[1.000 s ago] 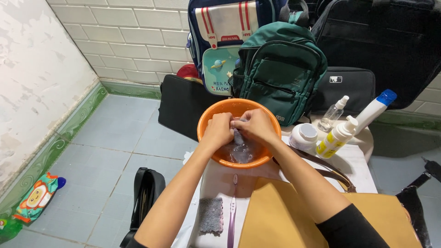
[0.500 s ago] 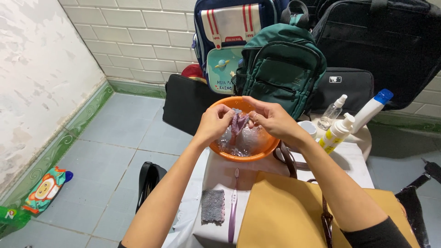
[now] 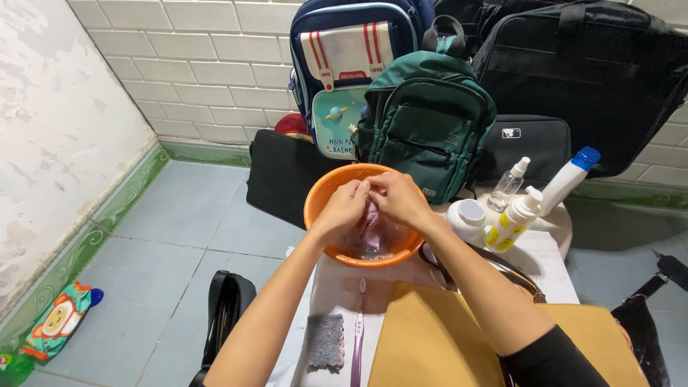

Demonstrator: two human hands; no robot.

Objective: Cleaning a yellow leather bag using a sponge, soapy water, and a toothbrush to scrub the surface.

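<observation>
An orange basin (image 3: 320, 198) stands on a white table (image 3: 331, 287), with water in it. Over the basin my left hand (image 3: 347, 204) and my right hand (image 3: 396, 198) meet, both closed on a wet pinkish-purple cloth (image 3: 371, 221) that hangs down between them into the basin. A purple toothbrush (image 3: 357, 331) and a grey sponge (image 3: 326, 342) lie on the table below the basin. A tan bag (image 3: 430, 337) lies under my right forearm.
A white jar (image 3: 468, 216), a yellow pump bottle (image 3: 512, 219), a clear spray bottle (image 3: 507, 185) and a white blue-capped bottle (image 3: 570, 178) stand right of the basin. Behind are a green backpack (image 3: 428, 129), a navy school bag (image 3: 344, 64) and black bags (image 3: 580, 64). On the floor: a black bag (image 3: 224, 312), a small cartoon pouch (image 3: 57, 321).
My hands have lifted the cloth from low in the basin and brought it up between them; they have now drawn close together above the rim.
</observation>
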